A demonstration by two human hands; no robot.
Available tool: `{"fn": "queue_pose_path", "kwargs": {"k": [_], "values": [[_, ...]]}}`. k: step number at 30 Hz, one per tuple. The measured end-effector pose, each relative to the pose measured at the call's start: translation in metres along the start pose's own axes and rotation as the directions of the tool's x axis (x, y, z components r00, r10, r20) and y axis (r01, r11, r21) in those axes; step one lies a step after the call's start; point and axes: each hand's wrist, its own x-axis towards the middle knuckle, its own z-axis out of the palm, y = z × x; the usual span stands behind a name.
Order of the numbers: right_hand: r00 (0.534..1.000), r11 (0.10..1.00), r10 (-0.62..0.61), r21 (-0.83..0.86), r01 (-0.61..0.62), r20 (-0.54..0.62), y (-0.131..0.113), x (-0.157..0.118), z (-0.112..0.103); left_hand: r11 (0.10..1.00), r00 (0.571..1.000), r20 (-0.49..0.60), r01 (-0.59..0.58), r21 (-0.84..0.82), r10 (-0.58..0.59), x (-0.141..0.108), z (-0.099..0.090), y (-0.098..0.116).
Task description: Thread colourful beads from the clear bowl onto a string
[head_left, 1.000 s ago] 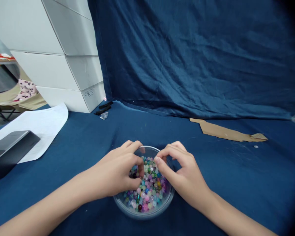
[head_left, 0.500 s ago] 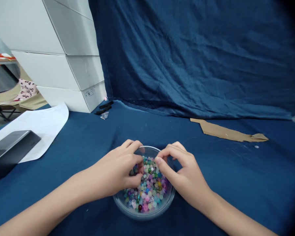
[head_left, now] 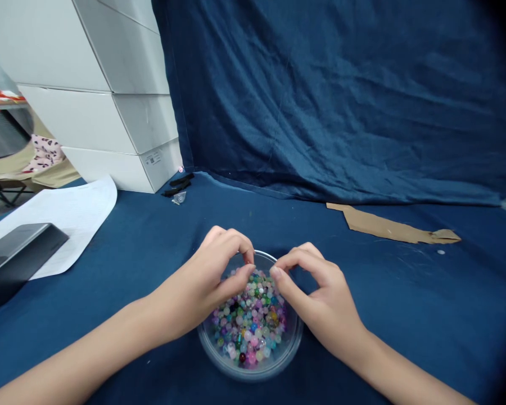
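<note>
The left hand (head_left: pixel 202 289) and right hand (head_left: pixel 318 298) curve in at 12 o'clock over the clear bowl (head_left: pixel 249 371), fingertips narrowly pinched above the mixed beads (head_left: pixel 248 323), any held bead unclear.

We mark a narrow gap between the left hand (head_left: pixel 194 289) and right hand (head_left: pixel 322 298) above the glass bowl (head_left: pixel 249 360); farther left, a dark slab (head_left: pixel 17 253) and paper (head_left: pixel 71 225) obstruct; farther right, a cardboard strip (head_left: pixel 388 229).

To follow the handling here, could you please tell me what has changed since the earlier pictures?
The left hand has lifted off the beads toward the far rim of the glass bowl; the right hand barely moved. The bowl stayed on the blue cloth.
</note>
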Motion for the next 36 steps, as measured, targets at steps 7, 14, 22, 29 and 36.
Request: {"fn": "queue_pose_path", "kwargs": {"k": [7,14,22,29,36], "values": [[0.996,0.993,0.071,0.093,-0.066,-0.055,0.004,0.0,-0.002,0.985,0.998,0.032,0.067,-0.158,-0.062,0.0,0.002,-0.001],[0.997,0.96,0.064,0.27,-0.074,0.046,0.007,-0.004,-0.002,0.978,0.999,0.032,-0.028,-0.205,0.036,0.0,0.0,-0.003],[0.995,0.913,0.077,0.396,-0.097,0.066,0.012,-0.006,0.0,0.917,0.995,0.0,-0.09,-0.388,0.098,-0.001,0.001,-0.008],[0.993,0.896,0.099,0.427,-0.12,0.071,0.013,-0.007,0.0,0.779,0.99,-0.003,-0.113,-0.616,0.141,0.0,0.005,-0.011],[0.992,0.904,0.085,0.412,-0.118,0.098,0.012,-0.006,0.0,0.734,0.977,-0.015,-0.169,-0.657,0.211,-0.003,0.009,-0.017]]}}
